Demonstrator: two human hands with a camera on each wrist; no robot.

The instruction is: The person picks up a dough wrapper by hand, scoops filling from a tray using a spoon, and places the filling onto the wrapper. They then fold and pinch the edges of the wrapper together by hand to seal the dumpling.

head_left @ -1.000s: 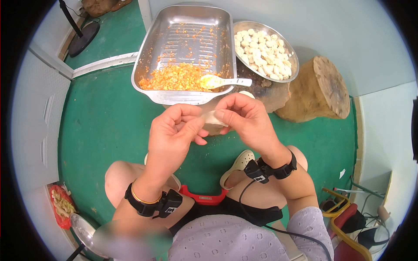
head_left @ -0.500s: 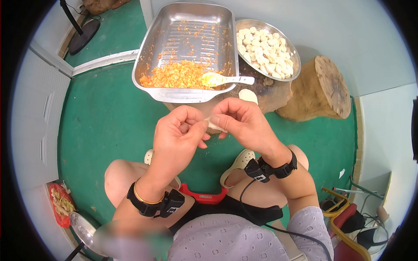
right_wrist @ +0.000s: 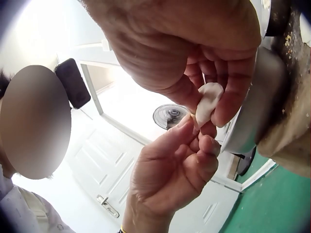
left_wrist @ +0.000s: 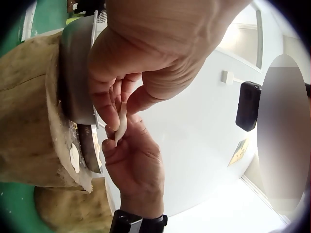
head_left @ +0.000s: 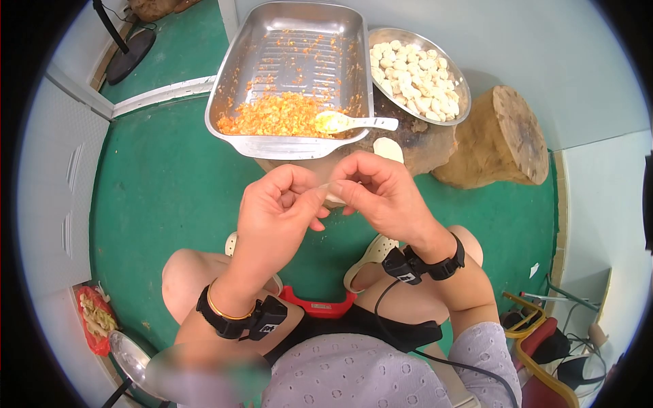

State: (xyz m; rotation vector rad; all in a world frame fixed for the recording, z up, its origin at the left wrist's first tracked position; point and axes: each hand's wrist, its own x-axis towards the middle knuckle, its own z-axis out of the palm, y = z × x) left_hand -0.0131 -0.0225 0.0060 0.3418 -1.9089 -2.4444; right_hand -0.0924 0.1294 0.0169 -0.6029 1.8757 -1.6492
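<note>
A small folded piece of white dough [right_wrist: 210,101] is pinched between both hands, its edge pressed by thumbs and forefingers. The left hand [head_left: 277,211] grips one end and the right hand [head_left: 382,197] the other, fingertips almost meeting. In the left wrist view the dough [left_wrist: 121,127] looks like a narrow strip, seen edge-on. Behind the hands, a flat round wrapper [head_left: 388,149] lies on the wooden stump. The metal tray [head_left: 286,147] holds orange-yellow filling [head_left: 272,117] with a white spoon [head_left: 371,124] resting in it.
A round metal bowl [head_left: 464,102] of many white dumplings stands beside the tray on the stump [head_left: 432,146]. Another wooden stump [head_left: 503,139] stands to the right. Between the knees shows a red object [head_left: 320,307]; a bag [head_left: 97,319] lies at the lower left.
Both hands have come closer together along the dough, and less of it shows between them. The flat wrapper behind them has become more visible.
</note>
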